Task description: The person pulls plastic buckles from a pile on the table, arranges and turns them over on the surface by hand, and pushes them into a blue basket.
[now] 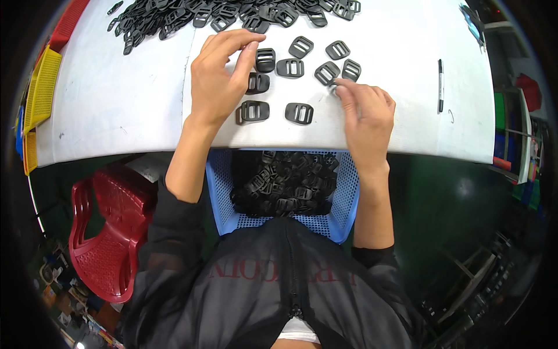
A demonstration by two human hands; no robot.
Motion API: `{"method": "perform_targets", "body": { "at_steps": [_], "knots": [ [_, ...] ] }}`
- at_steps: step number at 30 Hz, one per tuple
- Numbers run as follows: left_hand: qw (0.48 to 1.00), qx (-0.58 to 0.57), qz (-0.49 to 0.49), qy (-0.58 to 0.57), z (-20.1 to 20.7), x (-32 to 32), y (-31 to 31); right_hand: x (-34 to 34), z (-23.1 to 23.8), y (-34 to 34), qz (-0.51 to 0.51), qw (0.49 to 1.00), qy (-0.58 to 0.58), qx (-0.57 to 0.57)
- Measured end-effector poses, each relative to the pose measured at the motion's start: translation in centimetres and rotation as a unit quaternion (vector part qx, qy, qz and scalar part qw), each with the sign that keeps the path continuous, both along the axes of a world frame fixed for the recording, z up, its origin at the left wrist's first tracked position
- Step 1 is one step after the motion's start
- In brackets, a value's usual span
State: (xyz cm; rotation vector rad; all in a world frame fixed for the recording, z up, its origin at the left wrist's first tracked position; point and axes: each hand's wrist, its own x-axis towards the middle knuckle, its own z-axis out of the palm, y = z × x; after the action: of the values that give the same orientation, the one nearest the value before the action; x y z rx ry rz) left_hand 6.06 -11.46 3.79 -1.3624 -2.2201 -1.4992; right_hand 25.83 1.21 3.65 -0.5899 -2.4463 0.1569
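Several black plastic strap buckles (265, 68) lie loosely spread on the white table (133, 99) between my hands. My left hand (218, 75) is over the left side of this group, fingers stretched out and thumb apart, beside the uppermost left buckle; no object shows in it. On the right, my right hand (369, 113) has thumb and forefinger pinched at the lower corner of a tilted black buckle (327, 74). Its fingertips partly cover that corner. Another buckle (351, 70) lies just above this hand.
A heap of black buckles (168, 17) covers the table's far side. Below the near edge, a blue basket (218, 189) holds many more. A marker pen (440, 86) lies at right. Yellow baskets (42, 87) stand along the left edge; a red chair (110, 232) is at lower left.
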Motion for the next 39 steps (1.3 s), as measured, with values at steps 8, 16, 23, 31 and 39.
{"method": "perform_targets", "body": {
  "at_steps": [8,16,23,31,39],
  "knots": [
    [0.996,-0.085,-0.008,0.013,0.3,3.9,-6.2,1.1,0.4,-0.9,-0.024,0.998,0.011,-0.048],
    [0.978,-0.17,-0.035,0.114,0.0,4.8,-7.0,0.3,0.1,-4.1,0.078,0.996,-0.033,-0.039],
    [0.991,-0.129,-0.035,0.007,-0.2,4.7,-5.8,2.0,-0.4,-2.5,-0.035,0.998,0.008,-0.056],
    [0.996,-0.079,0.009,0.037,-0.1,3.1,-4.0,0.7,-0.6,-0.5,-0.005,1.0,0.009,-0.027],
    [0.994,-0.108,0.024,0.002,-1.2,2.3,-5.0,0.9,-1.0,3.2,-0.048,0.986,0.071,-0.144]
  ]
}}
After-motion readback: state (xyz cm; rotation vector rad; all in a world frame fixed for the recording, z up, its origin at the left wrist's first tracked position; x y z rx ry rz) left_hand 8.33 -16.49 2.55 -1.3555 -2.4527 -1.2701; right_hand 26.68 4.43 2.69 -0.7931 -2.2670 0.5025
